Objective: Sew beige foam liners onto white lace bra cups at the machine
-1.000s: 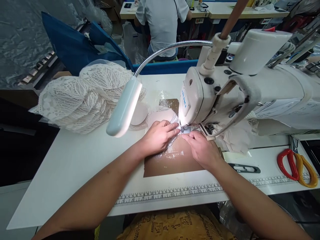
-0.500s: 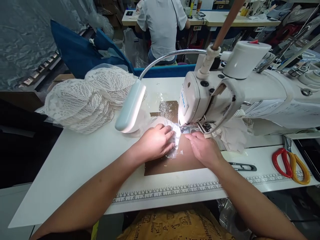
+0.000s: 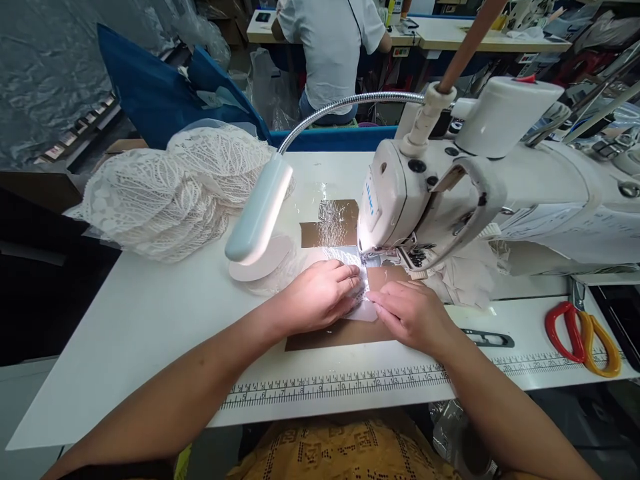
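My left hand point(image 3: 325, 293) lies palm down on a piece of white lace fabric point(image 3: 364, 312), fingers stretched over it and pressing it against the brown-taped table. My right hand point(image 3: 413, 313) is closed, its thumb and forefinger pinching the lace's right edge just in front of the needle area. The sewing machine point(image 3: 390, 193) stands right behind both hands, and the lace runs up to its presser foot, which is too small to make out clearly. Left of the left hand, a sheer rounded part point(image 3: 267, 263) of the work spreads out under the lamp.
A gooseneck lamp point(image 3: 260, 210) hangs over the table. Piled white lace point(image 3: 175, 190) lies at the left. To the right are pale cloth point(image 3: 465, 270), a dark slotted tool point(image 3: 487, 338) and red-and-yellow scissors point(image 3: 567, 327). A printed ruler point(image 3: 325, 387) runs along the front edge. Someone sits beyond.
Both hands have come slightly toward me. The right fingers now pinch the lace's edge. The lace has shifted toward me, baring more brown tape behind it and the rounded part at left.
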Motion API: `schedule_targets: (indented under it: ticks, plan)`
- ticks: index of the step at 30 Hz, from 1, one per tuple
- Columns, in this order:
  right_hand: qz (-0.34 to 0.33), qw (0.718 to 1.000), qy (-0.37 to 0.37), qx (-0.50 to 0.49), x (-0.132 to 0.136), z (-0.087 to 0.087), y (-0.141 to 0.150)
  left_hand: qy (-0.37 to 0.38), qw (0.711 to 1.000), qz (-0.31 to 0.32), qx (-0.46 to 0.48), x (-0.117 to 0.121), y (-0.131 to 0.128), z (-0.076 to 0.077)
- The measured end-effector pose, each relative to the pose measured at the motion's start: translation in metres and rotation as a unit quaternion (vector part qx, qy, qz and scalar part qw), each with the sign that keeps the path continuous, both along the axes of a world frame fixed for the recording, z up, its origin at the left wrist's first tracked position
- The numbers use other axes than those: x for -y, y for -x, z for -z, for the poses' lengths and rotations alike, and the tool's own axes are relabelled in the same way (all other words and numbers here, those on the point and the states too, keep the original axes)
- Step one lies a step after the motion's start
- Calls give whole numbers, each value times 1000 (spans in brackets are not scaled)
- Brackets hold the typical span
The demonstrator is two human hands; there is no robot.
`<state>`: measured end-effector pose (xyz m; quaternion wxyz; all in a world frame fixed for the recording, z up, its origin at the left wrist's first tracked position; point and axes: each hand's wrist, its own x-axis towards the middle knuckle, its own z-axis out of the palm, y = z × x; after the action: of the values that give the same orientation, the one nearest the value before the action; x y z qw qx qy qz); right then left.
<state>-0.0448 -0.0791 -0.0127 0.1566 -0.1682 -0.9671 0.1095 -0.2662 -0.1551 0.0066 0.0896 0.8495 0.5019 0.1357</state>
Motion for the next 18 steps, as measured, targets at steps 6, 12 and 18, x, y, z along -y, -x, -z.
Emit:
schedule_targets:
  ticks: [6,12,18]
  plan:
    - [0,1000,-13,0,2,4,0,-1,999,1,-47,-1,-2,5]
    - [2,1000,-24,-13,3,5,2,-12,998,-7,-58,-1,-2,8]
    - [18,999,-36,3,3,3,4,-12,998,-21,-49,-4,-2,9]
